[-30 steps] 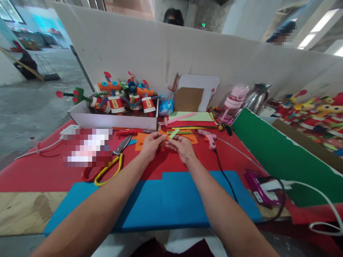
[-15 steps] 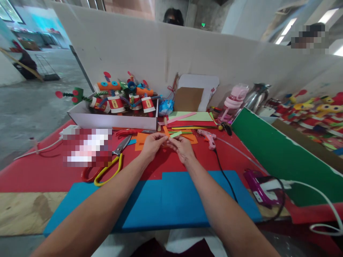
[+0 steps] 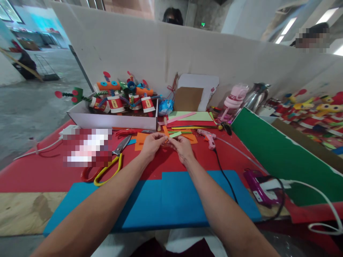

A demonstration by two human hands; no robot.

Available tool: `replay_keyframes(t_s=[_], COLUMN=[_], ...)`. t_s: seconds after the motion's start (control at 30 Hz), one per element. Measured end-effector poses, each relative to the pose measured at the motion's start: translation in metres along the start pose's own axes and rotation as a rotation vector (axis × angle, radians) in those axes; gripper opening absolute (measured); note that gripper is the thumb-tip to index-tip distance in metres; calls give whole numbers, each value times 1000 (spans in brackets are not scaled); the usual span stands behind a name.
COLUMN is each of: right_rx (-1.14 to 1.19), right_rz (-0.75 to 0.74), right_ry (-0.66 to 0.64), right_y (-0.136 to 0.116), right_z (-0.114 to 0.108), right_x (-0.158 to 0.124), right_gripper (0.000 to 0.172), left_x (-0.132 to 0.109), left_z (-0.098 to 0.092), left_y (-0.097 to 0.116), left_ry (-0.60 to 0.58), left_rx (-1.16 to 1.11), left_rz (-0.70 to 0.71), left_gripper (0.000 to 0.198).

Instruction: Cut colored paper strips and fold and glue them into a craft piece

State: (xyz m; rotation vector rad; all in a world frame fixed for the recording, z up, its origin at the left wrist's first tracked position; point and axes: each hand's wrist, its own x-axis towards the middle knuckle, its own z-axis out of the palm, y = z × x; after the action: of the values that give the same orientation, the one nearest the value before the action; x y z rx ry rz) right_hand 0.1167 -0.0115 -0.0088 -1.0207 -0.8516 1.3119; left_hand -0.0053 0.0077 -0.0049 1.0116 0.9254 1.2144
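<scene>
My left hand point(image 3: 152, 146) and my right hand point(image 3: 183, 149) meet above the red table covering, fingertips pinched close together. Between them an orange paper strip point(image 3: 165, 130) sticks up and a light green paper strip point(image 3: 176, 134) slants to the right; the two seem to cross at the fingers. My left fingers close on the orange strip, my right fingers on the green one. The spot where the strips meet is mostly hidden by the fingertips. Orange paper point(image 3: 139, 141) lies behind the hands. To the right rests a pink glue gun point(image 3: 208, 138).
Large scissors point(image 3: 118, 152) with red and yellow handles lie left. A white box point(image 3: 115, 120) of paper-cup figures stands behind. Right are a green box point(image 3: 284, 160), a purple power block point(image 3: 261, 189) and cables. Blue sheets point(image 3: 184, 203) cover the front edge.
Almost nothing differs. My hands stay together on the strips, with only a slight shift of the fingers.
</scene>
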Motion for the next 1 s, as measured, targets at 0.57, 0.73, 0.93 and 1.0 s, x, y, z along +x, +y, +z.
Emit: replay_keyframes(t_s=[0.57,0.73,0.93,1.0], right_rx=[24,14,-17,-16], right_rz=[-20,-17,-13,-32], right_ry=[34,67,-49,-36], right_y=[-1,0,-2,-3], right_z=[1,-2,-4,-4], right_x=[1,3,1,0], right_gripper=[25,24,29,29], left_x=[0,0,2,2], left_z=[0,0,-1,-1], left_y=[-4,-5,-5,-4], left_ry=[-49,-63,-23,-20], left_rx=[-52,-54,-37,-25], left_rz=[-43,-68,-32,-32], left_gripper=[40,37,32,31])
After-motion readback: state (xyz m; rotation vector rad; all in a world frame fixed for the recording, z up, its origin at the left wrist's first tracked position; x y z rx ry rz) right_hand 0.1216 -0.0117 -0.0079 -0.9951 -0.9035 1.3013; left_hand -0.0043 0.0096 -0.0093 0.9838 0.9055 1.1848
